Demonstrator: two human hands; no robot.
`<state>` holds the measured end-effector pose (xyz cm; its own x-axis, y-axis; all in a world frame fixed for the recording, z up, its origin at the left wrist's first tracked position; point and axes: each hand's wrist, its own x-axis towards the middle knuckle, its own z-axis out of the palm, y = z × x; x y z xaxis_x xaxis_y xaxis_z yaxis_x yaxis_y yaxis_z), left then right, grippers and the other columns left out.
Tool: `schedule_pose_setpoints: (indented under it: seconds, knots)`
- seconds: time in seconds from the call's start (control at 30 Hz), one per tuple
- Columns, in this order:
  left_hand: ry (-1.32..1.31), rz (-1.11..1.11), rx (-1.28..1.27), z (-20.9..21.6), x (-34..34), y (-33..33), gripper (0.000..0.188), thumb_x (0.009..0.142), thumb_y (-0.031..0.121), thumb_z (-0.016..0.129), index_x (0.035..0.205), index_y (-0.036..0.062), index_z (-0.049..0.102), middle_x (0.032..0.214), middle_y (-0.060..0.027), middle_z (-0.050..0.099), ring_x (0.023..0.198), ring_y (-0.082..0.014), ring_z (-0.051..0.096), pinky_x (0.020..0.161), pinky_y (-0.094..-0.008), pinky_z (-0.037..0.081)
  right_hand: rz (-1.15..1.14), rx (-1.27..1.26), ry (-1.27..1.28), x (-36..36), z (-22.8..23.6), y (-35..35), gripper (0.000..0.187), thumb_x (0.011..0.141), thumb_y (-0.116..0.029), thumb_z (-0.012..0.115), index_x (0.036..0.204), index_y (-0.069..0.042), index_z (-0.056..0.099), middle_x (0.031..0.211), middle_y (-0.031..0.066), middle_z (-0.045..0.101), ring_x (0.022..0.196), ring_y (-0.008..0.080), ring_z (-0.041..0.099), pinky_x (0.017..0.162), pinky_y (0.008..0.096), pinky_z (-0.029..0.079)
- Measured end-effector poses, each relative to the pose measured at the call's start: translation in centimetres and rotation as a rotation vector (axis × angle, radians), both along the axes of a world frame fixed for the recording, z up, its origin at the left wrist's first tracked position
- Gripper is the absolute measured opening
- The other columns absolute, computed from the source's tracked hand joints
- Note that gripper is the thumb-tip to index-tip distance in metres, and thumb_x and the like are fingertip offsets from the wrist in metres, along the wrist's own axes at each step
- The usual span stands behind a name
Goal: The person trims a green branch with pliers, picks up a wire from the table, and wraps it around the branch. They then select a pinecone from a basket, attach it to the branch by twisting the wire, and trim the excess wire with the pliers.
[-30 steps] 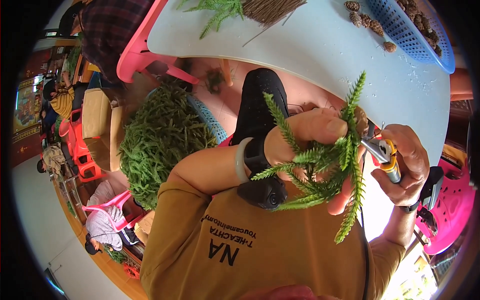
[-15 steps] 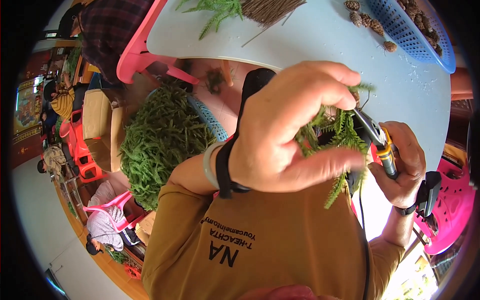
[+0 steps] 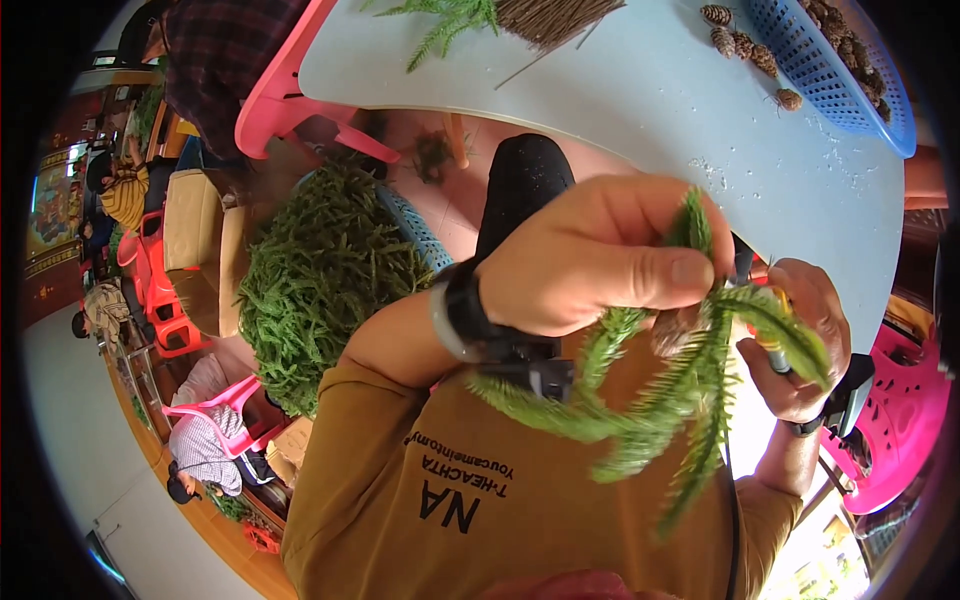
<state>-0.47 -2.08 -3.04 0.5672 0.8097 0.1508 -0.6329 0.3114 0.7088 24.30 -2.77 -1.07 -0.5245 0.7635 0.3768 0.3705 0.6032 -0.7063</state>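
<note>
My left hand [image 3: 610, 260] is closed, its thumb and fingertips pinching the stem end of a green artificial pine sprig [image 3: 655, 425]. The sprig's needled branches spread and droop in front of my brown shirt. Among them is a blurred brownish part [image 3: 678, 330] that I cannot make out. Close by on the right, my right hand [image 3: 808, 325] is wrapped round a pair of pliers [image 3: 778, 360] with yellow and grey handles. Their jaws are mostly hidden behind the sprig and my left hand, so I cannot tell whether they touch the stem.
On the pale table [image 3: 640, 100] lie a bundle of brown stems [image 3: 550, 20], green sprigs [image 3: 445, 25] and several pine cones [image 3: 740, 42]. A blue basket [image 3: 835, 85] there holds more cones. A heap of greenery [image 3: 330, 290] fills a basket at left. Other people sit beyond.
My left hand has come down and closed on the sprig, which now hangs in full view over my shirt. The right hand stays nearly in place with the pliers.
</note>
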Motion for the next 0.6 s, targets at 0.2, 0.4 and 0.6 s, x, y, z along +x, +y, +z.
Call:
schedule_pose_setpoints:
  seconds: [0.2, 0.4, 0.6]
  knots:
    - [-0.770, -0.502, -0.364, -3.0, 2.0, -0.9, 0.026, 0.093, 0.026, 0.053, 0.099, 0.0005, 0.052, 0.098, -0.0215, 0.059, 0.077, -0.0241, 0.060, 0.056, -0.0333, 0.048, 0.076, -0.080, 0.012, -0.2, 0.0, -0.1, 0.062, 0.055, 0.008, 0.066, 0.115, 0.004, 0.056, 0.107, 0.0185, 0.058, 0.096, 0.0261, 0.058, 0.082, 0.0331, 0.046]
    - [-0.243, -0.028, -0.127, -3.1, 0.1, 1.8, 0.034, 0.092, 0.026, 0.055, 0.112, -0.0015, 0.049, 0.111, -0.0257, 0.056, 0.096, -0.0311, 0.059, 0.077, -0.0406, 0.051, -0.050, -0.146, 0.028, 0.0, 0.5, 0.3, 0.055, 0.060, 0.007, 0.067, 0.113, 0.002, 0.057, 0.102, 0.0157, 0.059, 0.085, 0.0204, 0.060, 0.068, 0.0269, 0.049]
    - [0.097, 0.641, 0.327, -0.4, -3.2, 1.4, 0.059, 0.081, 0.023, 0.067, 0.126, -0.0050, 0.042, 0.125, -0.0261, 0.049, 0.115, -0.0355, 0.050, 0.100, -0.0477, 0.039, -0.165, -0.139, -0.083, 0.8, 1.4, 0.1, 0.054, 0.061, 0.008, 0.066, 0.115, 0.002, 0.056, 0.103, 0.0139, 0.058, 0.085, 0.0184, 0.060, 0.067, 0.0247, 0.048]
